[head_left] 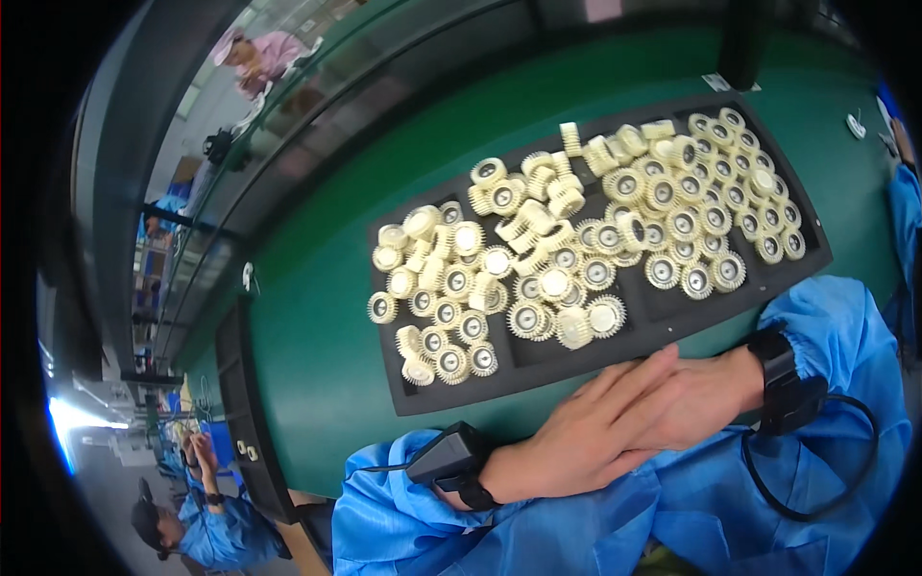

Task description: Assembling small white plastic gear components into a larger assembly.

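My left hand (567, 437) and my right hand (696, 398) rest against each other at the near edge of a black tray (615, 350). Their fingers are stretched out and overlap, and no object shows in either hand. Both wrists carry black strapped-on devices over blue sleeves. Inside the tray lie many cream-coloured toothed gears (663, 192), several with dark ringed centres facing up. On the tray's right side the gears (771, 219) lie flat in close rows. Toward the left and middle they are heaped loosely, some tipped on edge.
The tray lies on a green table (317, 346). At the left end stands another black tray (230, 360) with a few gears. Small white items (855, 125) lie at the far right. Co-workers in blue (226, 533) and pink (274, 53) sit beyond; a blue sleeve (906, 206) shows at right.
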Available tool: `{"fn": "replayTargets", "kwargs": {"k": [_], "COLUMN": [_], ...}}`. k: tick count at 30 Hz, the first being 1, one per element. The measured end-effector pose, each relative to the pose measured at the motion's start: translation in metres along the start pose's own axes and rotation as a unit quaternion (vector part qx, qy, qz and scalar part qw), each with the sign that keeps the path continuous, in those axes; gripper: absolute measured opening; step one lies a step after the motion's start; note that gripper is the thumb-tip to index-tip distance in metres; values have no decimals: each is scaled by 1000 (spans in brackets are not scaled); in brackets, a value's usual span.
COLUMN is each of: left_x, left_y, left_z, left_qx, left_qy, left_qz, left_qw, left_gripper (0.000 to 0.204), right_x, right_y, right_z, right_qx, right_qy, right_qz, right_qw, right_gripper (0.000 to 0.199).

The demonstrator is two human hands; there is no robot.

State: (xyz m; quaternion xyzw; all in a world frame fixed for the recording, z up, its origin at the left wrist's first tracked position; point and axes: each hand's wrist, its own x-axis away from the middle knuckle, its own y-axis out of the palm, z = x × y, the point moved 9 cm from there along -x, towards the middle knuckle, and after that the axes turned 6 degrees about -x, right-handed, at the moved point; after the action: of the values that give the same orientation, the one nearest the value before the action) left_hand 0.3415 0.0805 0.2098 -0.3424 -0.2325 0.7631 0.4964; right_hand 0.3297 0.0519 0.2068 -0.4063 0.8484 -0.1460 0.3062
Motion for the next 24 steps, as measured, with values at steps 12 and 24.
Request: {"fn": "replayTargets", "kwargs": {"k": [12, 24], "left_x": [-1, 4], "left_y": [7, -7], "left_z": [3, 16], "left_qx": [16, -36], "left_qy": [7, 26], "left_qz": [4, 49], "left_qw": [1000, 998], "left_gripper": [76, 81], "right_x": [9, -6], "right_y": [9, 5], "right_z": [2, -9], "right_qx": [28, 77], "right_qy": [15, 39], "right_qz": [-23, -77], "right_qw": [999, 993], "right_gripper": [8, 11]}}
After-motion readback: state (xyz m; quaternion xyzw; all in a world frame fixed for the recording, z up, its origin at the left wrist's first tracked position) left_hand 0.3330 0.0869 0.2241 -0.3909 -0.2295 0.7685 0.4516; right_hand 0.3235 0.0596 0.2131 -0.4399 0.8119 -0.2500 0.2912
